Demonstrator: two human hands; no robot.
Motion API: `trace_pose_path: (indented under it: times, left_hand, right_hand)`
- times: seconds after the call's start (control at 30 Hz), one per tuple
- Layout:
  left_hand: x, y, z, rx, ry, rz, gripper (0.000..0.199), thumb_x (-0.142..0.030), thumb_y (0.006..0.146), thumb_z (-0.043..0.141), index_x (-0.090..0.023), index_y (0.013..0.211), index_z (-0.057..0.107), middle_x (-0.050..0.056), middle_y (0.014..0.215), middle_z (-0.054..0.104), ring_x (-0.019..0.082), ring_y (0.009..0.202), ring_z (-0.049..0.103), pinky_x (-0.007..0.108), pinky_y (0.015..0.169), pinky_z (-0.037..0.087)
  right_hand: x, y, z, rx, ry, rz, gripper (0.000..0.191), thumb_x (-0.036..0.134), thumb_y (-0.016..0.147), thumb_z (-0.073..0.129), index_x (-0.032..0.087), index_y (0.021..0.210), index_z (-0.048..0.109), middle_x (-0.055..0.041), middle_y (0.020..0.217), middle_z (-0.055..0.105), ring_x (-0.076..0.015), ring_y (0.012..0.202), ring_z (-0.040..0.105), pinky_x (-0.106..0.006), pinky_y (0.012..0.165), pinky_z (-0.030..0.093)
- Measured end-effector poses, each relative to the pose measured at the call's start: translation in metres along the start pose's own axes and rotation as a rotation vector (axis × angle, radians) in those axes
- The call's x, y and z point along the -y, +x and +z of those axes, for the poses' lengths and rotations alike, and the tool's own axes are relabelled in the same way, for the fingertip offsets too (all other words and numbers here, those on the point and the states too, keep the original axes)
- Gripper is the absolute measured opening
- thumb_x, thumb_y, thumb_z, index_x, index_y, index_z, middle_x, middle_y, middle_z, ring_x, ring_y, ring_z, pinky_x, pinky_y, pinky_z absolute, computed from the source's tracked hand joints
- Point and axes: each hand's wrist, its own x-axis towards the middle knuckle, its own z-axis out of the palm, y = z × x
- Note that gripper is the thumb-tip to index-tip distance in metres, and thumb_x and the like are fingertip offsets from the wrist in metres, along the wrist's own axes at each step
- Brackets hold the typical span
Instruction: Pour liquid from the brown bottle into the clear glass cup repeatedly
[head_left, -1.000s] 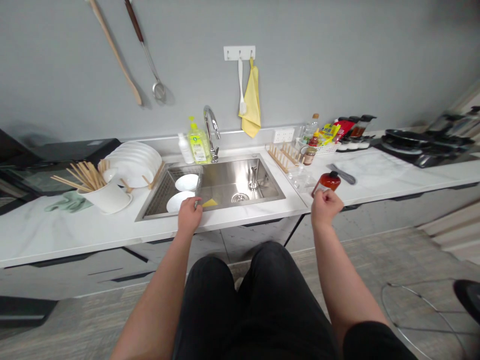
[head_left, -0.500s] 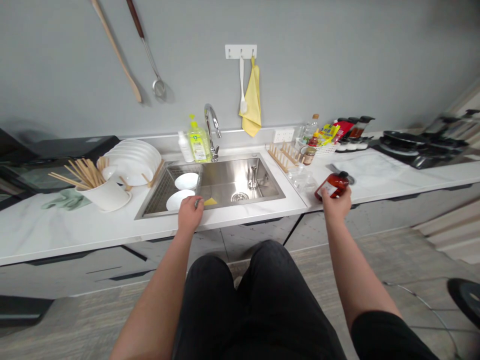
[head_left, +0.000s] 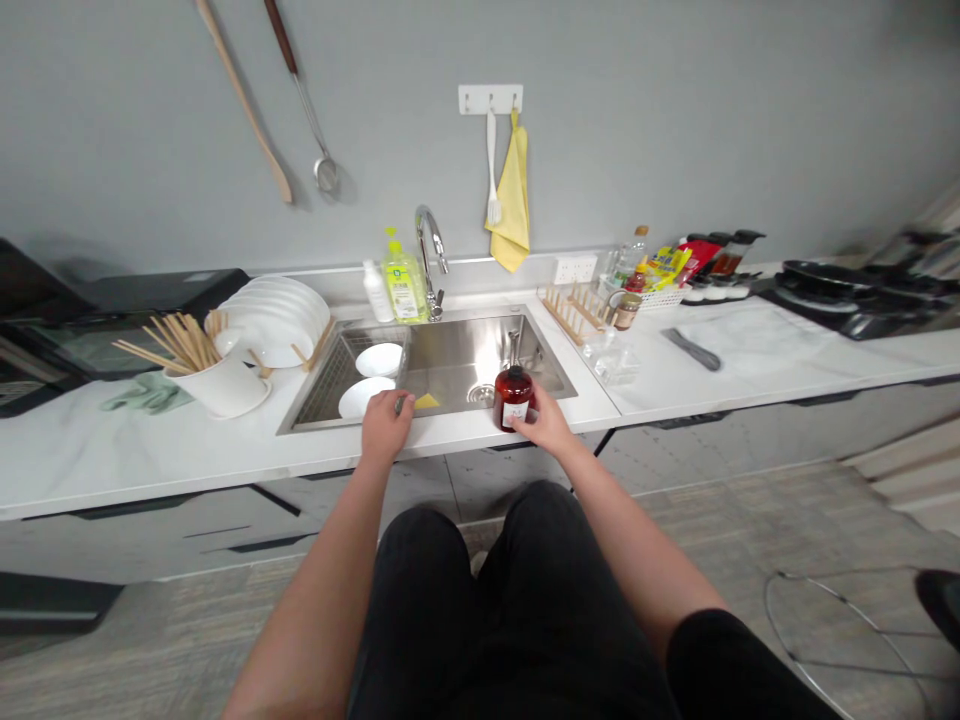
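My right hand (head_left: 546, 425) grips a reddish-brown bottle (head_left: 504, 392) with a black cap and a white label. The bottle is upright at the front rim of the sink (head_left: 450, 408), near the drain. At the sink's left front corner, my left hand (head_left: 385, 424) is closed on something small and dark that I cannot make out. Two white bowls (head_left: 380, 359) lie in the rack on the left side of the sink, just beyond that hand. A bit of yellow (head_left: 427, 401) shows inside the basin beside the left hand.
White plates (head_left: 277, 320) and a pot of chopsticks (head_left: 217, 388) stand left. Behind the sink are a faucet (head_left: 431, 250) and a green soap bottle (head_left: 405, 285). To the right are a wooden rack (head_left: 574, 318), clear glassware (head_left: 611, 358) and a dark grey utensil (head_left: 691, 348).
My right hand has brought the bottle leftward from the right counter to the sink's front edge, turning it from tilted to upright. My left hand stays at about the same spot by the sink.
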Motion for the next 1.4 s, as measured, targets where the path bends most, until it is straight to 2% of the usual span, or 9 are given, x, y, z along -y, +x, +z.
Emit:
trace_pose_path:
  times: [0.3, 0.4, 0.53, 0.63, 0.77, 0.87, 1.07, 1.3, 1.4]
  left_hand:
    - [0.006, 0.001, 0.001, 0.002, 0.004, 0.007, 0.041, -0.054, 0.107, 0.054, -0.023, 0.111, 0.08, 0.016, 0.119, 0.08, 0.039, 0.121, 0.069, 0.054, 0.113, 0.053]
    - [-0.001, -0.001, 0.003, -0.058, -0.008, 0.031, 0.039, -0.054, 0.103, 0.061, -0.022, 0.115, 0.081, 0.017, 0.122, 0.081, 0.04, 0.126, 0.069, 0.057, 0.117, 0.051]
    - [-0.057, -0.003, 0.007, -0.126, -0.218, 0.093, 0.039, -0.053, 0.105, 0.066, -0.023, 0.125, 0.081, 0.014, 0.13, 0.082, 0.036, 0.13, 0.072, 0.056, 0.12, 0.053]
    - [-0.117, 0.001, 0.012, 0.02, -0.458, 0.23, 0.039, -0.048, 0.109, 0.063, -0.026, 0.136, 0.079, 0.01, 0.141, 0.08, 0.03, 0.134, 0.073, 0.049, 0.123, 0.054]
    - [-0.158, 0.011, 0.025, 0.093, -0.626, 0.108, 0.03, -0.04, 0.109, 0.059, -0.025, 0.12, 0.083, 0.008, 0.125, 0.086, 0.029, 0.121, 0.08, 0.048, 0.115, 0.061]
    - [-0.156, 0.012, 0.036, 0.075, -0.71, -0.002, 0.026, -0.038, 0.106, 0.063, -0.025, 0.119, 0.08, 0.008, 0.118, 0.088, 0.029, 0.115, 0.082, 0.049, 0.111, 0.063]
    - [-0.149, 0.003, 0.04, 0.067, -0.708, 0.045, 0.029, -0.042, 0.102, 0.071, -0.024, 0.122, 0.082, 0.009, 0.127, 0.086, 0.03, 0.124, 0.08, 0.05, 0.119, 0.059]
    - [-0.163, 0.01, 0.042, 0.034, -0.691, -0.133, 0.025, -0.04, 0.086, 0.09, -0.023, 0.098, 0.075, 0.009, 0.113, 0.087, 0.029, 0.103, 0.083, 0.047, 0.098, 0.066]
    - [-0.162, 0.01, 0.043, 0.027, -0.687, -0.125, 0.028, -0.041, 0.087, 0.089, -0.025, 0.097, 0.068, 0.008, 0.114, 0.087, 0.028, 0.106, 0.083, 0.046, 0.099, 0.065]
  right_hand:
    - [0.001, 0.003, -0.004, 0.092, 0.012, -0.03, 0.09, 0.037, 0.076, 0.096, 0.021, 0.156, 0.061, -0.0168, 0.145, 0.077, -0.0395, 0.132, 0.076, -0.056, 0.117, 0.06]
    - [0.007, 0.004, -0.004, 0.092, 0.005, -0.027, 0.09, 0.037, 0.075, 0.097, 0.02, 0.156, 0.061, -0.0172, 0.144, 0.078, -0.0394, 0.132, 0.076, -0.056, 0.119, 0.058]
    - [0.021, 0.008, 0.002, 0.148, 0.01, -0.021, 0.093, 0.036, 0.074, 0.099, 0.02, 0.157, 0.059, -0.0162, 0.143, 0.078, -0.0377, 0.13, 0.076, -0.055, 0.117, 0.058]
    - [0.032, 0.016, 0.016, 0.247, 0.035, -0.064, 0.094, 0.031, 0.071, 0.099, 0.021, 0.155, 0.059, -0.0131, 0.14, 0.078, -0.035, 0.124, 0.077, -0.052, 0.113, 0.061]
    - [0.04, 0.023, 0.033, 0.255, 0.068, -0.037, 0.091, 0.026, 0.069, 0.101, 0.023, 0.151, 0.062, -0.0105, 0.128, 0.081, -0.0331, 0.114, 0.078, -0.049, 0.103, 0.065]
    - [0.038, 0.024, 0.037, 0.239, 0.081, -0.018, 0.093, 0.025, 0.068, 0.102, 0.023, 0.152, 0.061, -0.0103, 0.127, 0.08, -0.0334, 0.113, 0.078, -0.049, 0.101, 0.066]
    - [0.033, 0.023, 0.036, 0.264, 0.099, 0.002, 0.089, 0.025, 0.068, 0.101, 0.022, 0.148, 0.062, -0.0074, 0.119, 0.081, -0.03, 0.106, 0.078, -0.044, 0.095, 0.066]
    - [0.035, 0.025, 0.036, 0.317, 0.138, 0.007, 0.09, 0.029, 0.072, 0.098, 0.023, 0.153, 0.058, -0.0061, 0.118, 0.08, -0.0268, 0.097, 0.076, -0.04, 0.086, 0.065]
    - [0.035, 0.025, 0.035, 0.303, 0.127, 0.02, 0.093, 0.029, 0.071, 0.099, 0.023, 0.154, 0.058, -0.0064, 0.114, 0.08, -0.028, 0.096, 0.075, -0.043, 0.087, 0.066]
